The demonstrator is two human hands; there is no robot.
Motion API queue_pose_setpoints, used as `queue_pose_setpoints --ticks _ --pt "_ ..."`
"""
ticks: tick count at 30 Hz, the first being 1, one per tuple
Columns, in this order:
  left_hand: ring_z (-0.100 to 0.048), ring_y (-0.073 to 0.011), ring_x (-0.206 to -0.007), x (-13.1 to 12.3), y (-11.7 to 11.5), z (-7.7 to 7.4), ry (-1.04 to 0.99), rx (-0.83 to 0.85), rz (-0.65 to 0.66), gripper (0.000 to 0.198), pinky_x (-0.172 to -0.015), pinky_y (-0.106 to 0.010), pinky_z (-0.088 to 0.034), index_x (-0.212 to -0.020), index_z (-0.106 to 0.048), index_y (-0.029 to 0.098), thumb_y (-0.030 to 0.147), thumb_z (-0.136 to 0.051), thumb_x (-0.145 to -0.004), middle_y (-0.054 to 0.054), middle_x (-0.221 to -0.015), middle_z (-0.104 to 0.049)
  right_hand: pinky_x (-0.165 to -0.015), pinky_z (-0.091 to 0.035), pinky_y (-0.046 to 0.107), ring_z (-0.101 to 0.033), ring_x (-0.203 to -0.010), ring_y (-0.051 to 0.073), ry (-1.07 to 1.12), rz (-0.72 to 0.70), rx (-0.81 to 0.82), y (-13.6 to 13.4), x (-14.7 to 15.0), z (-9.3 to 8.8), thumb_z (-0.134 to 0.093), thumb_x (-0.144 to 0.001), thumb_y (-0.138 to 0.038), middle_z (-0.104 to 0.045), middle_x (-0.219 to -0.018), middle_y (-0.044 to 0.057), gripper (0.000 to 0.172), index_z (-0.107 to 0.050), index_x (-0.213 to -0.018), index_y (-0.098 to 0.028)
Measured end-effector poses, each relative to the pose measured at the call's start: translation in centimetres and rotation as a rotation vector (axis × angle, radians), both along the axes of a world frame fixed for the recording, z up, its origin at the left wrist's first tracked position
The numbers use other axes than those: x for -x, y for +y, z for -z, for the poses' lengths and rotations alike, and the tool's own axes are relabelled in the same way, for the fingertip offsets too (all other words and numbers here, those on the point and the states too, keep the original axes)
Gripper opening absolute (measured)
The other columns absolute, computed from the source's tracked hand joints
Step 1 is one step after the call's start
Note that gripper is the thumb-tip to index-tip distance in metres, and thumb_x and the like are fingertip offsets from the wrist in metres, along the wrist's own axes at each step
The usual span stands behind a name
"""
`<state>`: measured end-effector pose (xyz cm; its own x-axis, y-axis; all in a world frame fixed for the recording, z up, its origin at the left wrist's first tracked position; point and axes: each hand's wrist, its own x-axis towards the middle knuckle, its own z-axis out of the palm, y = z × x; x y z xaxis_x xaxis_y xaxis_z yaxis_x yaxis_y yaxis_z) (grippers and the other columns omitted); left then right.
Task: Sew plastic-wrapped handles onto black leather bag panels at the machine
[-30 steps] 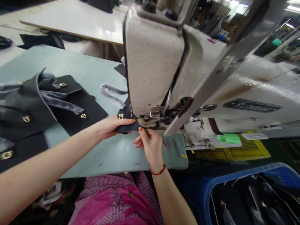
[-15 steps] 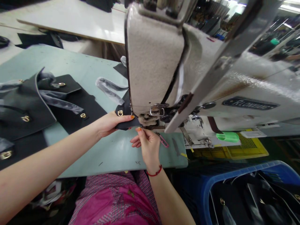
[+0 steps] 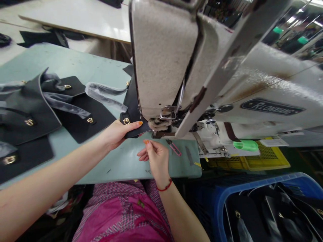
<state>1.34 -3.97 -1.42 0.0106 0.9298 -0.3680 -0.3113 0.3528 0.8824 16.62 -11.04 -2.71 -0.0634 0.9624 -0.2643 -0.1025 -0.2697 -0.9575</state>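
The left hand (image 3: 117,134) grips a black panel (image 3: 135,132) under the sewing machine (image 3: 164,60), whose head hides the panel's far part. The right hand (image 3: 159,158) curls nearby, apart; whether its fingers hold anything, I cannot tell.

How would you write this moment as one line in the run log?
left hand: holds black piece | piece: edge at machine | right hand: off piece, above table | pink tool: on table

A hand could pass over the pale green tabletop (image 3: 123,168) between the left hand (image 3: 117,134) and the right hand (image 3: 157,158). Beyond them, the sewing machine head (image 3: 164,60) blocks the way; pink snips (image 3: 174,148) lie near the right hand, and black pieces (image 3: 30,101) obstruct the left.
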Motion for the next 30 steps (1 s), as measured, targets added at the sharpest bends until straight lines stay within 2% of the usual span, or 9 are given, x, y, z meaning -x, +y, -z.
queue_pose_setpoints --ticks 4,7,14,16,20,23,26,28,30 --pt "-0.065 -0.0152 -0.059 -0.9 -1.2 0.0 -0.021 -0.033 -0.099 0.032 -0.057 -0.024 -0.054 -0.079 -0.073 0.013 0.029 -0.089 -0.056 -0.006 -0.078 -0.075 -0.045 -0.046 0.018 -0.063 -0.047 0.011 -0.031 0.089 -0.042 0.4 0.3 -0.5 -0.050 -0.092 -0.053 -0.069 -0.061 0.002 0.041 -0.068 -0.083 -0.018" --pt "-0.065 -0.0159 -0.062 -1.7 -2.3 0.2 -0.036 -0.065 -0.179 0.029 -0.060 -0.025 -0.055 -0.081 -0.073 0.015 0.030 -0.086 -0.060 -0.005 -0.078 -0.074 -0.046 -0.048 0.019 -0.063 -0.046 0.011 -0.016 0.135 -0.062 0.9 1.3 -0.9 -0.049 -0.093 -0.053 -0.067 -0.059 0.001 0.042 -0.064 -0.074 -0.018" --pt "-0.069 -0.0206 -0.092 -5.0 -5.2 0.0 0.001 -0.075 -0.405 0.028 -0.083 -0.029 -0.056 -0.092 -0.071 0.019 0.031 -0.079 -0.068 -0.003 -0.100 -0.074 -0.041 -0.043 0.020 -0.051 -0.037 0.009 -0.019 0.243 -0.044 1.3 2.5 -0.9 -0.050 -0.091 -0.050 -0.060 -0.049 -0.002 0.044 -0.057 -0.061 -0.019" --pt "-0.068 -0.0199 -0.097 -6.3 -6.1 0.0 -0.011 -0.051 -0.487 0.027 -0.087 -0.028 -0.055 -0.093 -0.069 0.020 0.031 -0.078 -0.069 -0.002 -0.103 -0.073 -0.038 -0.039 0.019 -0.046 -0.034 0.008 -0.038 0.241 -0.038 1.4 1.8 -0.8 -0.052 -0.089 -0.050 -0.057 -0.045 -0.002 0.044 -0.055 -0.058 -0.019" --pt "-0.065 -0.0202 -0.108 -9.1 -7.7 -0.3 -0.115 0.010 -0.596 0.030 -0.095 -0.030 -0.053 -0.098 -0.068 0.023 0.033 -0.077 -0.071 -0.002 -0.116 -0.070 -0.038 -0.033 0.018 -0.042 -0.034 0.007 -0.068 0.124 -0.057 1.8 -0.5 -1.1 -0.057 -0.087 -0.049 -0.053 -0.042 -0.004 0.043 -0.055 -0.056 -0.018" --pt "-0.060 -0.0222 -0.120 -11.0 -8.2 -0.8 -0.212 0.079 -0.619 0.030 -0.099 -0.031 -0.052 -0.101 -0.067 0.026 0.036 -0.076 -0.073 -0.001 -0.123 -0.068 -0.039 -0.031 0.018 -0.041 -0.036 0.007 -0.126 0.033 -0.097 2.3 -2.1 -1.9 -0.060 -0.087 -0.047 -0.050 -0.042 -0.004 0.041 -0.059 -0.059 -0.018" --pt "-0.056 -0.0227 -0.126 -12.3 -8.2 -1.1 -0.252 0.111 -0.605 0.028 -0.101 -0.031 -0.051 -0.103 -0.066 0.028 0.038 -0.071 -0.077 -0.001 -0.127 -0.066 -0.040 -0.032 0.019 -0.043 -0.039 0.008 -0.186 -0.028 -0.124 2.1 -3.5 -2.7 -0.061 -0.088 -0.044 -0.050 -0.045 -0.005 0.031 -0.068 -0.074 -0.017" --pt "-0.055 -0.0219 -0.127 -12.4 -8.5 -0.7 -0.256 0.095 -0.564 0.029 -0.102 -0.031 -0.050 -0.107 -0.065 0.029 0.039 -0.068 -0.080 -0.001 -0.131 -0.064 -0.043 -0.036 0.020 -0.049 -0.043 0.010 -0.269 -0.020 -0.144 1.5 -4.8 -2.7 -0.059 -0.090 -0.043 -0.054 -0.050 -0.003 0.028 -0.071 -0.086 -0.018" --pt "-0.056 -0.0223 -0.127 -11.5 -9.8 -0.1 -0.241 0.117 -0.461 0.030 -0.100 -0.032 -0.051 -0.108 -0.066 0.030 0.042 -0.068 -0.081 -0.001 -0.132 -0.064 -0.052 -0.044 0.023 -0.058 -0.054 0.014 -0.428 0.041 -0.207 0.5 -6.5 -1.9 -0.055 -0.092 -0.041 -0.064 -0.062 0.001 0.028 -0.071 -0.093 -0.018"
